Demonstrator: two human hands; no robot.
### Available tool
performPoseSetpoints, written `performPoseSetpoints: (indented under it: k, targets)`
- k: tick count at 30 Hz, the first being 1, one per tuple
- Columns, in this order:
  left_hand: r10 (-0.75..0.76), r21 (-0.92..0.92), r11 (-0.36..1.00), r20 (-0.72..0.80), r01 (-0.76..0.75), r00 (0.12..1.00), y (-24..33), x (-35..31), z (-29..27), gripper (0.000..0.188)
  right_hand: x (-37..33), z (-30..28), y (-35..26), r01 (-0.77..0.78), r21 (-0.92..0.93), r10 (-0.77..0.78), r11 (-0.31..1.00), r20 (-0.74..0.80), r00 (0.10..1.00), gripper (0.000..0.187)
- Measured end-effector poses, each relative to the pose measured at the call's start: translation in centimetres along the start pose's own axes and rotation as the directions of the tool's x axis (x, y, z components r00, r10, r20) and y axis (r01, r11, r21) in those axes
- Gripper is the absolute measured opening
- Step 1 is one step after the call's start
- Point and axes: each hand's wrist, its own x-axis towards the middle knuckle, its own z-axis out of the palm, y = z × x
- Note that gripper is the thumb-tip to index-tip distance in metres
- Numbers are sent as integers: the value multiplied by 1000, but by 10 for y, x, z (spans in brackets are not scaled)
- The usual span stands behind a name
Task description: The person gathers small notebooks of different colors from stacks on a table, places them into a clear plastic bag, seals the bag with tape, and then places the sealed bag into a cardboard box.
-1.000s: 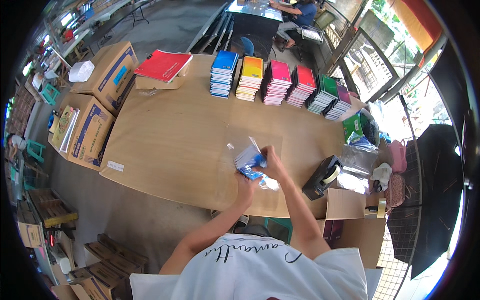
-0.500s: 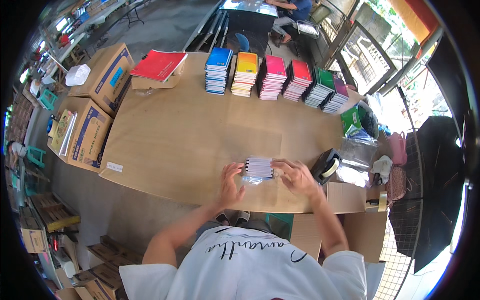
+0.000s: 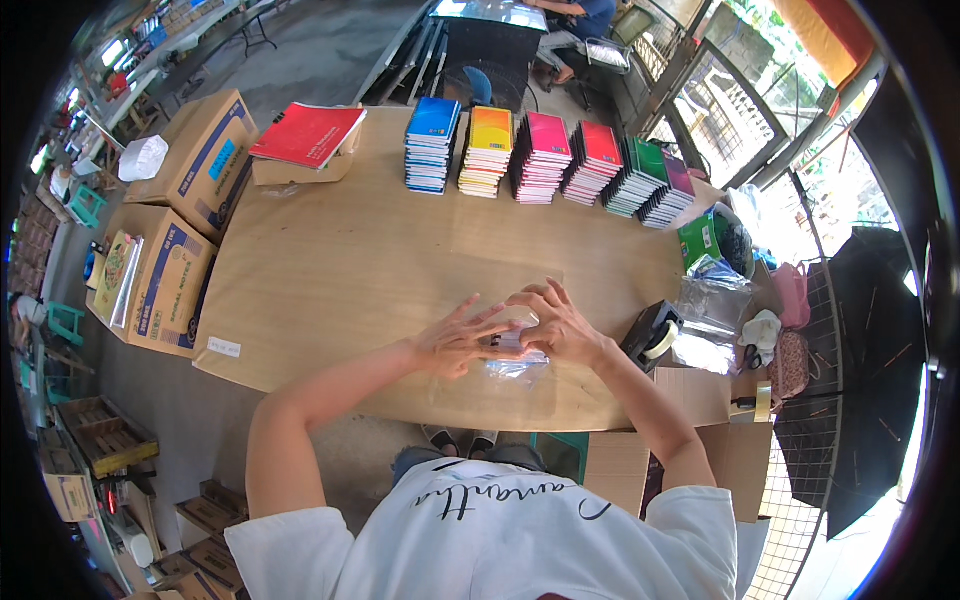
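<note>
A small bundle of notebooks [image 3: 507, 341] in clear plastic wrap [image 3: 518, 370] lies near the table's front edge, partly hidden beneath my hands. Over its left end reaches my left hand [image 3: 458, 340], open, its fingers stretched out and apart. From the right my right hand [image 3: 563, 328] bends over the bundle, thumb and fingers curled toward each other. What lies between those fingertips is too small to make out. To the right of that hand stands a black tape dispenser [image 3: 652, 335] with a roll of clear tape.
Several notebook stacks, from a blue stack [image 3: 433, 145] to a purple stack [image 3: 668, 193], line the far edge. Red notebooks [image 3: 310, 135] sit far left beside cardboard boxes [image 3: 175, 285]. Plastic sleeves [image 3: 712, 305] and a green container [image 3: 702, 238] are at right. A person [image 3: 590, 20] sits beyond.
Both hands have come closer together over the bundle. My left hand moved up and stretched its fingers across it; my right hand shifted left and farther from me.
</note>
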Motion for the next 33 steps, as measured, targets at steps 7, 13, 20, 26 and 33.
performPoseSetpoints:
  k: [7,13,20,26,33]
  targets:
    - [-7,-46,999,-105,2,994,-7,8,23,97,-35,70,7,-185,530,413,827,-351,840,76]
    - [-181,-389,920,-308,50,934,4,9,11,77,-43,83,15,-358,904,654,235,125,746,124]
    - [-652,-1000,14,-16,-8,758,16,69,-37,55,-44,89,29,-321,886,587,334,70,806,123]
    - [-319,-363,921,-502,138,804,52,22,-18,54,-38,75,21,-365,913,608,184,186,772,122]
    - [-480,-576,816,-718,-42,504,64,27,-11,50,-40,81,26,-357,917,613,175,182,769,122]
